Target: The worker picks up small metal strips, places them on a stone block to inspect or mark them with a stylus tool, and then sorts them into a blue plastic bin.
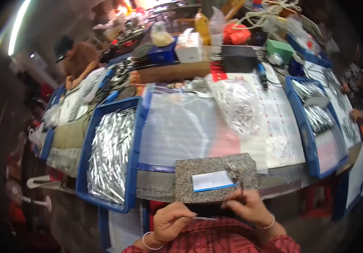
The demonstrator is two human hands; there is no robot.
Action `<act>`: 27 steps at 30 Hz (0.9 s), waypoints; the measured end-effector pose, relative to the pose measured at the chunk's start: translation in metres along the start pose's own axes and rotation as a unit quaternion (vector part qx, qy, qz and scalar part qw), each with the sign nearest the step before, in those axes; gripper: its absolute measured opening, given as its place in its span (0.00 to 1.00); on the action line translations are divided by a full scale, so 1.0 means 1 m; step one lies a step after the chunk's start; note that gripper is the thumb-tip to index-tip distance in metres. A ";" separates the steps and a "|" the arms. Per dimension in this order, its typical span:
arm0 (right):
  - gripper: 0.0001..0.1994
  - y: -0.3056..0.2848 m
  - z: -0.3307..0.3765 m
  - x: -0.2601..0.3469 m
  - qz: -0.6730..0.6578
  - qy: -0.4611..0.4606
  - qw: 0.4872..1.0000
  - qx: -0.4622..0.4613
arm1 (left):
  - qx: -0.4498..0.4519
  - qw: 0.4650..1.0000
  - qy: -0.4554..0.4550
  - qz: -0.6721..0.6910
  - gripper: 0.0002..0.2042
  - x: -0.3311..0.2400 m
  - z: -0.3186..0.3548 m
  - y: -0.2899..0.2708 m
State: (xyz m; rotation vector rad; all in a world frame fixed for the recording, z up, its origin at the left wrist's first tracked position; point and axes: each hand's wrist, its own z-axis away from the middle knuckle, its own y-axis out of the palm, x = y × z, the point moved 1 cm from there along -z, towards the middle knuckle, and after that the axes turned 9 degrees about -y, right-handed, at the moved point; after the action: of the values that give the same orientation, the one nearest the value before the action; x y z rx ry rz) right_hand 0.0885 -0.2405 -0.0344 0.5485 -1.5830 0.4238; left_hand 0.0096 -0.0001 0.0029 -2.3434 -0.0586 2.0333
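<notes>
My left hand is closed in a pinch on a thin silvery metal piece, held level in front of my red checked shirt. To its right, my right hand is closed around a thin dark stick-like tool that points upward; its exact kind I cannot make out. Just beyond both hands a speckled stone slab lies at the table's front edge. On it rests a white pad with a blue edge, and small bits too tiny to name are scattered at the slab's right side.
At left, a blue tray is filled with short silvery metal pieces. A clear bag of similar pieces lies beyond the slab. Another blue tray stands at right with metal bundles. Boxes line the back; one person sits far left, another far right.
</notes>
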 end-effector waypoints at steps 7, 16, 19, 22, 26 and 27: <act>0.05 -0.090 -0.062 0.037 0.245 -0.063 0.954 -0.158 | -0.067 0.997 -0.030 0.028 0.02 0.024 -0.002 0.008; 0.07 -0.129 -0.168 -0.008 0.486 -0.142 0.856 -0.099 | -0.085 0.992 -0.063 0.066 0.08 0.030 0.010 0.004; 0.09 -0.128 -0.180 -0.016 0.567 -0.186 0.796 -0.103 | -0.061 0.996 -0.069 0.004 0.04 0.025 0.012 -0.002; 0.07 -0.126 -0.185 -0.017 0.629 -0.112 0.764 -0.088 | -0.071 0.993 -0.087 0.029 0.04 0.027 0.013 -0.006; 0.05 -0.123 -0.184 -0.011 0.605 -0.144 0.778 -0.091 | -0.083 0.990 -0.102 0.058 0.04 0.032 0.012 -0.005; 0.05 -0.122 -0.181 -0.006 0.566 -0.188 0.795 -0.115 | -0.094 0.987 -0.099 0.086 0.05 0.039 0.012 -0.005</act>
State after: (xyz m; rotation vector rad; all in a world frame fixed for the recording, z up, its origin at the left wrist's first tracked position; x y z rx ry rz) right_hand 0.3064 -0.2355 -0.0316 -0.6396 -2.2043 1.0314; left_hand 0.0031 0.0068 -0.0367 -2.3131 -0.0588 2.4406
